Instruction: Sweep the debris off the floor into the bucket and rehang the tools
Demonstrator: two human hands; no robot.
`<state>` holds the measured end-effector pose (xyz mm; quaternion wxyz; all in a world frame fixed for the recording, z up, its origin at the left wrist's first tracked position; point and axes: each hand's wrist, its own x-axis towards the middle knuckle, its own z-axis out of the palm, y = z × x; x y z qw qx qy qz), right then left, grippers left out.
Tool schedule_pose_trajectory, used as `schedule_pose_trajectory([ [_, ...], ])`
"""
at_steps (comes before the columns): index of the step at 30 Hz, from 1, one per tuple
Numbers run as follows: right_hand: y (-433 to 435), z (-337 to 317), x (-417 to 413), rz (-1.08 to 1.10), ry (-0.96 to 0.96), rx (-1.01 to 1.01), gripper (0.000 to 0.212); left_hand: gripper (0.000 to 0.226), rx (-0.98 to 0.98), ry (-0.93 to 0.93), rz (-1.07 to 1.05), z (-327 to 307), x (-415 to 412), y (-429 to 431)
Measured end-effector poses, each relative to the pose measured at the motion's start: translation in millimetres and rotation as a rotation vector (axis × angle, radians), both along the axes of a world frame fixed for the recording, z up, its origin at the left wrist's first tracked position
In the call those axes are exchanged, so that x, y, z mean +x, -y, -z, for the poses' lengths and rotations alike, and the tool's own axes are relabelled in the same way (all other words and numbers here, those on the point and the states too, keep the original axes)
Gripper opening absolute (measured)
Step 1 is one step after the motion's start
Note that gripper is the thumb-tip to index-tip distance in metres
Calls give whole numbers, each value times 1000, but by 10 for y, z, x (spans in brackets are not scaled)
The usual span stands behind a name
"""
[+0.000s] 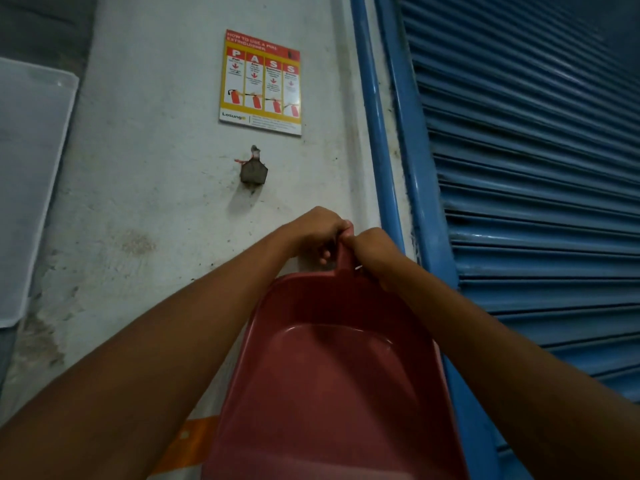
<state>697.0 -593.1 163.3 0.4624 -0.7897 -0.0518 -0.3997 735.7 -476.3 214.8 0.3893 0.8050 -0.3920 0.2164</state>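
At the far left, a pale translucent panel leans against the white wall, which is scuffed and stained. Low on the wall, an orange strip shows beneath the left forearm.

The left forearm reaches up and to the right from the lower left corner. The left grip is raised against the wall with its back to the camera. Its fingers are curled over the top of the dustpan's handle and a fingertip shows beneath.

Above the left grip, a small dark metal bracket is fixed to the wall with a bit of red cord at its top. Higher still hangs a red and yellow fire extinguisher poster.

The dustpan is red plastic and is held up flat against the wall. Its short handle points up and its wide mouth points down toward the camera. The hollow inside faces outward, with a moulded ridge across the pan. The handle's tip is hidden between the two grips, well below the bracket.

The right forearm comes in from the lower right. The right grip touches the left one and is clamped on the handle's right side, knuckles outward and fingers tucked out of sight.

Just right of the grips runs a blue post, and beyond it is a blue slatted roller shutter.
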Motion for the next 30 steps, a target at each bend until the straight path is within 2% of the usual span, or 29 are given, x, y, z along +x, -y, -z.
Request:
schedule_pose_trajectory([
  [1,2,19,27,8,-8,-12,46,20,33,75,-32,-17,19,-4],
  [4,9,113,92,-7,-48,-22,52,27,135,236,-97,-49,92,-20],
  [9,38,156,95,24,-64,-96,52,22,133,213,-107,-15,110,-41],
  [13,68,197,142,200,-46,-236,63,42,166,233,-158,89,76,-29],
  [15,60,229,162,269,-22,-295,64,51,179,260,-179,170,22,-47],
  [17,51,273,146,290,16,-337,62,50,205,297,-203,273,-43,-69],
  [20,43,361,31,325,94,-442,54,44,239,387,-304,406,-101,-134],
  [24,40,493,-134,376,154,-587,40,50,179,458,-413,560,-220,-301],
  [30,-63,712,-486,391,335,-655,55,40,78,648,-545,843,-695,-593],
])
